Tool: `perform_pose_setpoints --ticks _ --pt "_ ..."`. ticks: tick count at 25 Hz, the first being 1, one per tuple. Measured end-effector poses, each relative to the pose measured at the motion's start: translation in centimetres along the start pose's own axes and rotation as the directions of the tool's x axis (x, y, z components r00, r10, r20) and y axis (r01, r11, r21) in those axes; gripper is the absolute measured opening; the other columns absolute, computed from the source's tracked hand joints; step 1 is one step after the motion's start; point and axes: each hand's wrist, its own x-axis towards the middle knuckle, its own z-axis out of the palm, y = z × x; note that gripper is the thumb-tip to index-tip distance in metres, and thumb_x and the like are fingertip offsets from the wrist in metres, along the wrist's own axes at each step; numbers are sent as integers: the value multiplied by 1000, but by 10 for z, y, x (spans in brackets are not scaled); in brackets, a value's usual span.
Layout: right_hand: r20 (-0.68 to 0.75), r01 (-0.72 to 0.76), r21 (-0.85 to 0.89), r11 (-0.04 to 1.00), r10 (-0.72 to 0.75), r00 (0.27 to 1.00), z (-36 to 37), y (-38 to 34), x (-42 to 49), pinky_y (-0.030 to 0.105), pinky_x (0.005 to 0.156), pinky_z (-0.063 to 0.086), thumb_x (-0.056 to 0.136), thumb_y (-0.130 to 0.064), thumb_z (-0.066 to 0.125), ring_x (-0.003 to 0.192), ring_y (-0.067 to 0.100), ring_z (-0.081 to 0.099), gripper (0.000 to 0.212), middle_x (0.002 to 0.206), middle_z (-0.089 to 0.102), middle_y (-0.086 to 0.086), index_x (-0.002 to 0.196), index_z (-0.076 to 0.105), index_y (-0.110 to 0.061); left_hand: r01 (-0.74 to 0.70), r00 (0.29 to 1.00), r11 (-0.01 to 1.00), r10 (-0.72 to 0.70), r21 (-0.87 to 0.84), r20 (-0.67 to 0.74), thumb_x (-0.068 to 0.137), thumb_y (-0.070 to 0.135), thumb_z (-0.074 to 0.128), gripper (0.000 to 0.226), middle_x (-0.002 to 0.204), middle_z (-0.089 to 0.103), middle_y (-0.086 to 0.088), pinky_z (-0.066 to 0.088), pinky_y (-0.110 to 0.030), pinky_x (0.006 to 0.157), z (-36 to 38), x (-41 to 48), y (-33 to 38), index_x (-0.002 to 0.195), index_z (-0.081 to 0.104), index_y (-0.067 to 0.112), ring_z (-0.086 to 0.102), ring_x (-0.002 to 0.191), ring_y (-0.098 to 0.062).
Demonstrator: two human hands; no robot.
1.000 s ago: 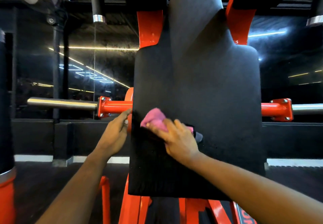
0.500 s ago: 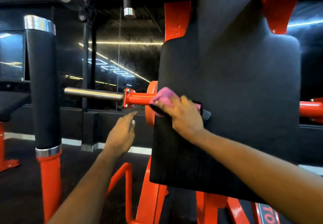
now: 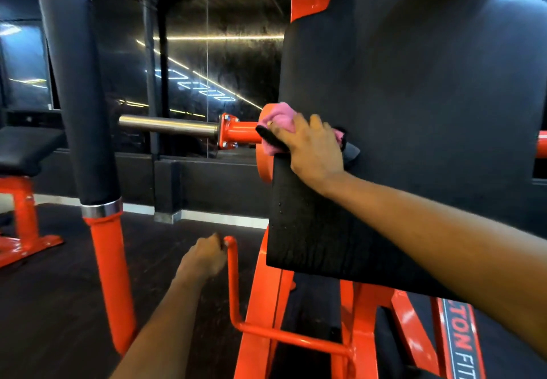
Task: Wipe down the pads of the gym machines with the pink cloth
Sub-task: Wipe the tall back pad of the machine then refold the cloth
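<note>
head view | right hand (image 3: 315, 149) presses bunched pink cloth (image 3: 277, 121) on left edge of black back pad (image 3: 414, 106), fingers curled over it | left hand (image 3: 204, 255) closed around orange handle (image 3: 232, 275) low | steel bar (image 3: 168, 125) just left of cloth | black padded post (image 3: 75, 88) stands well left

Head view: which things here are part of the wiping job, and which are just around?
In the job: pink cloth, right hand pressing it on the black back pad.

Just around: left hand on the orange handle, chrome bar, black roller pad.
</note>
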Motion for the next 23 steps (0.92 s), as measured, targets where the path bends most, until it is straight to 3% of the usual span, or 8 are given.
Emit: perform_pose_setpoints --ticks 2,6,9,12,14,15,19,23 --pt "32 75 32 997 -76 997 13 -17 -29 45 72 48 90 -24 22 90 38 53 62 115 60 16 141 56 -32 0 1000 999 0 37 7 100 28 47 10 87 57 0 56 -43 80 1 -2 1 104 55 23 62 79 -22" --pt "171 247 18 969 -246 954 16 -36 -72 44 71 51 91 -26 23 87 36 55 59 112 63 16 136 61 -29 -22 1000 997 20 73 19 97 21 49 23 111 65 -14 53 -46 91 -5 -10 3 117 60 16 64 101 -34" --pt "251 322 121 939 -343 906 1 -30 -67 48 73 46 89 -31 14 89 38 53 66 107 59 15 139 58 -37 -37 999 997 35 62 22 96 20 48 21 106 66 -14 54 -48 89 -9 -16 7 110 63 16 65 98 -35" --pt "113 59 67 996 -66 991 -18 0 -18 49 77 44 92 -28 17 92 38 51 63 107 54 14 145 48 -44 -31 999 998 31 64 -9 100 23 45 22 94 64 -8 55 -45 85 -5 -17 8 108 64 17 64 89 -28" --pt "31 -119 14 993 119 992 -24 11 1 51 79 45 95 -17 32 94 40 51 58 112 54 15 147 46 -38 -16 1000 999 17 51 -15 101 25 45 21 88 60 -2 56 -44 85 -2 -17 7 108 64 19 62 83 -23" --pt "20 -129 9 992 129 992 -19 6 -2 50 77 45 94 -13 37 94 41 51 59 113 55 16 147 46 -37 -15 1000 998 16 53 -18 100 24 46 20 88 60 -2 56 -45 85 -1 -17 7 108 63 20 63 84 -22" --pt "73 84 109 991 -92 993 15 -42 -83 45 66 47 90 -21 28 87 39 55 58 102 60 15 137 60 -34 -6 1000 996 8 86 -24 96 16 49 20 86 57 0 55 -47 87 -3 -23 8 108 64 20 62 86 -23" --pt "136 260 111 959 -274 952 27 -64 -141 43 60 49 89 -20 34 74 34 54 51 90 62 12 124 69 -29 2 999 997 2 82 -52 98 21 48 16 99 61 -5 49 -42 81 -5 -29 11 105 62 24 61 94 -26"
